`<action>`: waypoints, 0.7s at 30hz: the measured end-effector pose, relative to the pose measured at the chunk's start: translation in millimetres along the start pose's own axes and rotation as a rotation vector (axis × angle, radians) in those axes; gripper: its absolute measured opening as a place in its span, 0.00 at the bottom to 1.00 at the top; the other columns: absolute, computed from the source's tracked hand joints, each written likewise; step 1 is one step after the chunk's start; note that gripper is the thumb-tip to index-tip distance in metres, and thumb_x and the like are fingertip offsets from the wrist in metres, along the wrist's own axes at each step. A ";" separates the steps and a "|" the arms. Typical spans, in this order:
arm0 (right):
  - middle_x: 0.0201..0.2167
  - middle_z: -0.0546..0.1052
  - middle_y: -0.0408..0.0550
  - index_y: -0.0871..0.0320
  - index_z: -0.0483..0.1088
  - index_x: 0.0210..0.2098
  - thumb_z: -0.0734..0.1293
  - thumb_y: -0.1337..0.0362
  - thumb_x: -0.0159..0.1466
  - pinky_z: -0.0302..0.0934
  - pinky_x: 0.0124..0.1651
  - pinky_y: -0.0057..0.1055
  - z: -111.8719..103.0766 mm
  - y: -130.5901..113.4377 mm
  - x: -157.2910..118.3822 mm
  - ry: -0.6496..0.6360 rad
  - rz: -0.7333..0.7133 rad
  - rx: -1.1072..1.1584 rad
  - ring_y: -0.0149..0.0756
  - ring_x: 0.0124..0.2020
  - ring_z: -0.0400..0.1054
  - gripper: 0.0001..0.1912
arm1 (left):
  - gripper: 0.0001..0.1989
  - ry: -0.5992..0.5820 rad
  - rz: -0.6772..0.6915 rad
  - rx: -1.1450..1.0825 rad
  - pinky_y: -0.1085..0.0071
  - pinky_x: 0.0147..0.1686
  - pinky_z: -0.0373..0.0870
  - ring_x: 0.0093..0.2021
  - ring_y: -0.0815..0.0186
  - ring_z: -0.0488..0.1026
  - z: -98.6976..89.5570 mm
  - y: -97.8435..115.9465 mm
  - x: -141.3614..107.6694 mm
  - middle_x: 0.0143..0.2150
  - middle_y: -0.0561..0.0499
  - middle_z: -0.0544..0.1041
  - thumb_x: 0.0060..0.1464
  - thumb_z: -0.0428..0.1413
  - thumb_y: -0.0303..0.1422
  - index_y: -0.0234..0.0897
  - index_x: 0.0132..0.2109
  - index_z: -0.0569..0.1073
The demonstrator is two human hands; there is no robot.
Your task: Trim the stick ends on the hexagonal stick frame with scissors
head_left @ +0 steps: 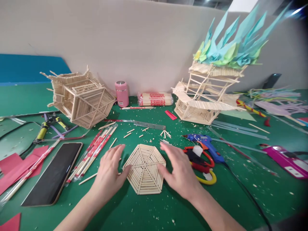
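A many-sided panel of wooden sticks (144, 173), with spokes meeting at its centre, lies flat on the green table between my hands. My left hand (112, 168) is at its left side, fingers spread and the thumb at the panel's edge. On the opposite side, my right hand (179, 168) is spread too, its thumb at the right edge. Whether the thumbs press on the panel I cannot tell. Short cut sticks (165, 133) are scattered just beyond it. Red-handled scissors (202, 165) and a blue glue gun (204, 142) lie beside my right hand.
A stick lantern-like frame (89, 102) lies back left; a stick structure topped with blue paper spikes (209, 93) stands back right. Between them are a pink flask (122, 93) and bundled chopsticks (155, 99). A phone (54, 175), wrapped chopsticks (93, 150) and pliers (50, 126) lie left.
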State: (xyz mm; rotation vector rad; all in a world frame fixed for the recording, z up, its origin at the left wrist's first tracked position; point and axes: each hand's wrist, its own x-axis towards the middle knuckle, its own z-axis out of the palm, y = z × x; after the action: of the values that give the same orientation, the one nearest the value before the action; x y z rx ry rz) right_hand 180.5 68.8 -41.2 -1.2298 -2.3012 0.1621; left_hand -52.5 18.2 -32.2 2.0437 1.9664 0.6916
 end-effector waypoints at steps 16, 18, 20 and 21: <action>0.49 0.73 0.56 0.62 0.41 0.65 0.59 0.60 0.62 0.56 0.50 0.50 38.5 -26.1 39.9 -0.165 -0.095 0.058 0.52 0.51 0.60 0.36 | 0.26 0.106 0.236 0.312 0.51 0.47 0.69 0.55 0.48 0.65 -3.7 -28.5 -74.7 0.55 0.38 0.68 0.53 0.53 0.40 0.39 0.57 0.59; 0.49 0.73 0.57 0.64 0.42 0.65 0.59 0.59 0.62 0.56 0.49 0.50 40.1 -26.2 41.0 -0.158 -0.100 0.050 0.52 0.50 0.60 0.36 | 0.29 0.076 0.227 0.292 0.50 0.51 0.65 0.58 0.48 0.61 13.6 -10.9 -72.1 0.59 0.37 0.65 0.51 0.54 0.39 0.36 0.59 0.58; 0.48 0.73 0.58 0.65 0.42 0.65 0.59 0.59 0.63 0.56 0.49 0.50 41.5 -26.2 41.7 -0.151 -0.107 0.042 0.53 0.50 0.60 0.36 | 0.30 0.042 0.236 0.290 0.50 0.52 0.63 0.60 0.49 0.59 25.7 -0.6 -70.8 0.61 0.36 0.63 0.51 0.54 0.37 0.34 0.60 0.58; 0.48 0.73 0.58 0.64 0.41 0.65 0.59 0.60 0.63 0.57 0.48 0.50 42.0 -26.2 41.8 -0.147 -0.110 0.038 0.53 0.50 0.61 0.36 | 0.31 0.028 0.242 0.289 0.51 0.53 0.63 0.61 0.49 0.59 29.4 1.9 -70.6 0.61 0.36 0.63 0.50 0.55 0.37 0.34 0.60 0.58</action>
State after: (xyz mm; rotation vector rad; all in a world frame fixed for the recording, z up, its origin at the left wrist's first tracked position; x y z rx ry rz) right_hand 121.3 92.8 -52.1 -1.1022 -2.4734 0.2639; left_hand -36.3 -46.7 -69.3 2.4854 1.9494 0.5068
